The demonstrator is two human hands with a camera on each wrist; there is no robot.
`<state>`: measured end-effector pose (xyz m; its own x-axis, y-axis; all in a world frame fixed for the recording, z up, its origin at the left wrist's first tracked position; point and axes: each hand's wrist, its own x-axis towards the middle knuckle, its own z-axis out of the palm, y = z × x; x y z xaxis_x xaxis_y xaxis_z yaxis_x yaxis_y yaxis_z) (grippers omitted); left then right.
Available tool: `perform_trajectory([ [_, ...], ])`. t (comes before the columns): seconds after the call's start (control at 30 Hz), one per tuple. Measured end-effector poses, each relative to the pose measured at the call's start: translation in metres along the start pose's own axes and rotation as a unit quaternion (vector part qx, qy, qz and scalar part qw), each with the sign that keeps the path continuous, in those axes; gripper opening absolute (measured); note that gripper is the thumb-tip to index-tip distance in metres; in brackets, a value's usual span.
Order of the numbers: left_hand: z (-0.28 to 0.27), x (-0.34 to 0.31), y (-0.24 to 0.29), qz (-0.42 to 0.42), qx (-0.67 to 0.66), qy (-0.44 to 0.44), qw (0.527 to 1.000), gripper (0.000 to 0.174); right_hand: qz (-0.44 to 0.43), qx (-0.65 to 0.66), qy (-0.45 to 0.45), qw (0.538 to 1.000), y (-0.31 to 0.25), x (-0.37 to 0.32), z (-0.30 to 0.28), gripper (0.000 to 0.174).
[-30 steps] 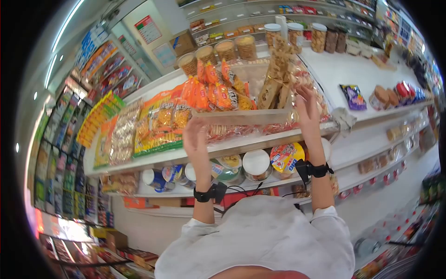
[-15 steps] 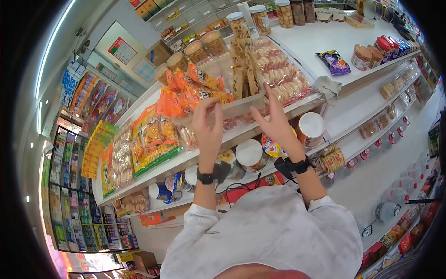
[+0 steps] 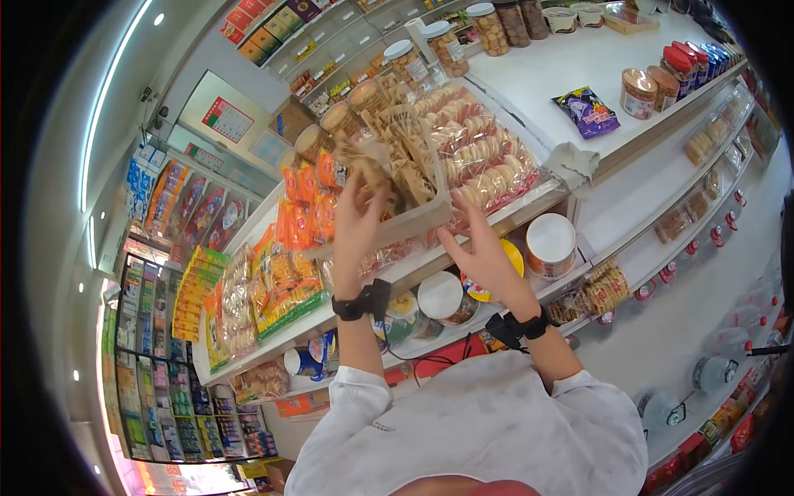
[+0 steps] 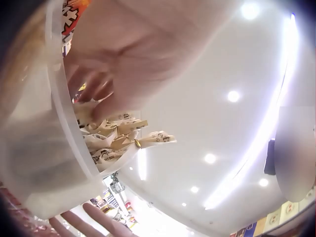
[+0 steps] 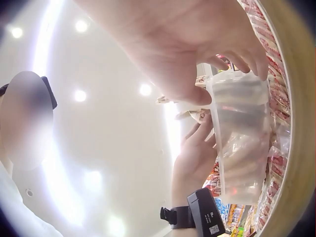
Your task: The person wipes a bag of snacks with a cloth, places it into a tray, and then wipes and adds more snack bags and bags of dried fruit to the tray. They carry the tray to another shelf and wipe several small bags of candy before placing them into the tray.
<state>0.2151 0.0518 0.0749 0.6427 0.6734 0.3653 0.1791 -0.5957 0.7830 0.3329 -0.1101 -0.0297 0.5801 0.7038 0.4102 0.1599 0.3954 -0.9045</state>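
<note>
A translucent plastic bin [image 3: 413, 217] stands on the display shelf, with brown printed packets [image 3: 407, 165] leaning inside its right part. My left hand [image 3: 357, 227] reaches over the bin's front rim. Its thumb and curled fingers pinch a brown packet [image 4: 86, 112], which is blurred in the head view. At the bin's right front corner is my right hand [image 3: 488, 255], its fingers spread and loosely bent. The right wrist view shows that thumb by the rim and the fingertips along the bin's outer wall [image 5: 242, 118]. Orange snack bags [image 3: 306, 202] fill the bin's left side.
Wrapped round biscuits [image 3: 488, 157] lie right of the bin, and yellow snack bags [image 3: 281, 273] lie left. Lidded jars [image 3: 447, 48] line the back. Tubs [image 3: 550, 244] stand on the shelf below. A purple bag [image 3: 587, 112] lies on the right counter.
The view has turned rightward. My left hand has moved from the front rim in over the bin to the brown packets, which stood upright and now lean. My right hand stays by the bin's corner.
</note>
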Motion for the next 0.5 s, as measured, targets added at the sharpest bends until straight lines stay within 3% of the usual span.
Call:
perform_trajectory([
  [0.13,-0.011,0.022,-0.012,-0.009,-0.062,0.093,0.994,0.029,-0.006,-0.025,0.003,1.000,0.008,0.002,-0.001,0.064],
  [0.27,0.002,0.054,-0.005,0.075,-0.158,0.138,0.975,0.027,0.021,0.028,-0.028,0.999,0.001,0.009,-0.010,0.063],
  [0.33,0.007,0.078,-0.018,0.065,-0.088,0.154,0.982,0.030,0.028,0.014,-0.038,0.999,0.002,0.013,-0.012,0.062],
  [0.4,0.016,0.094,-0.034,0.013,-0.013,0.098,0.995,0.040,0.031,0.003,-0.072,0.997,-0.004,0.016,-0.014,0.063],
  [0.47,0.038,0.106,-0.083,-0.003,-0.017,0.070,0.997,0.046,0.051,0.007,-0.103,0.993,-0.009,0.024,-0.016,0.063],
  [0.5,0.040,0.093,-0.077,-0.056,-0.042,0.055,0.996,0.049,0.070,0.009,-0.112,0.991,-0.011,0.021,-0.017,0.063],
])
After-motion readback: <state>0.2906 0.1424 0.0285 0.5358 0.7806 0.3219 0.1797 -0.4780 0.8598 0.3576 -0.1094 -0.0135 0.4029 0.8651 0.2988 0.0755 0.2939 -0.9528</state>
